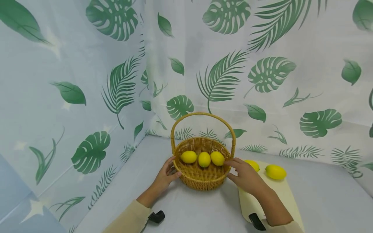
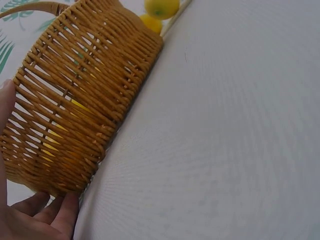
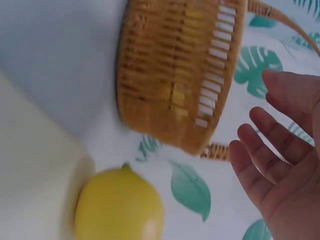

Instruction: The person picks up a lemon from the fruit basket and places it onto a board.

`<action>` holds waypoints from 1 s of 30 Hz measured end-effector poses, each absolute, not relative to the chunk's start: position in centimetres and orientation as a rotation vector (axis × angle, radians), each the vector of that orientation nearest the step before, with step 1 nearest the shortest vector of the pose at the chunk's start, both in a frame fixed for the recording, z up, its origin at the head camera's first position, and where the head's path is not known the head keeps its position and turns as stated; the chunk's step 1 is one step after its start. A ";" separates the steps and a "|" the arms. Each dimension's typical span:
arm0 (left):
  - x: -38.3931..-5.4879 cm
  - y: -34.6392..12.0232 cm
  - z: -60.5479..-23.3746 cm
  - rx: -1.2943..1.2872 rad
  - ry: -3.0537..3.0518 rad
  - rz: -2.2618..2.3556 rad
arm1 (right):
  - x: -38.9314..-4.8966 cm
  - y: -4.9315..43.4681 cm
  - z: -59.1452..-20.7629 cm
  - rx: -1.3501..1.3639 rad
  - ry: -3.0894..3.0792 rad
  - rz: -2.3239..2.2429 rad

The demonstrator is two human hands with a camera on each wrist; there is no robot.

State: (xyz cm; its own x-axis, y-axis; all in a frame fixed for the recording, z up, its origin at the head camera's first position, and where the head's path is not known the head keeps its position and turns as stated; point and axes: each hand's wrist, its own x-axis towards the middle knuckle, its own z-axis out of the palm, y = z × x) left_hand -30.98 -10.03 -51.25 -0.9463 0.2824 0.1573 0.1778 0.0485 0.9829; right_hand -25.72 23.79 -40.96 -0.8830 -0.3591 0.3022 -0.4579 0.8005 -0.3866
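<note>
A wicker basket (image 1: 202,182) with an arched handle (image 1: 201,114) stands upright, with three lemons (image 1: 204,160) lying inside it. My left hand (image 1: 163,178) is at its left side; in the left wrist view the fingertips (image 2: 65,210) touch the woven wall low down, and the thumb lies near the rim. To the basket's right is my right hand (image 1: 247,177). Its fingers (image 3: 272,135) are spread and loosely bent, holding nothing, and a gap separates them from the basket in the right wrist view. Two more lemons (image 1: 276,172) rest on a cream board, one partly hidden by my right hand.
The cream board (image 1: 287,200) lies on the right, partly under my right forearm. A pale cloth (image 1: 201,213) covers the table. Leaf-printed sheets (image 1: 186,81) hang behind and to the left. Black wrist devices (image 1: 157,216) show near both sleeves.
</note>
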 end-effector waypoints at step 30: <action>-31.0 -9.9 -51.5 0.470 2.210 2.055 | -31.4 17.7 -42.9 0.499 -3.023 0.526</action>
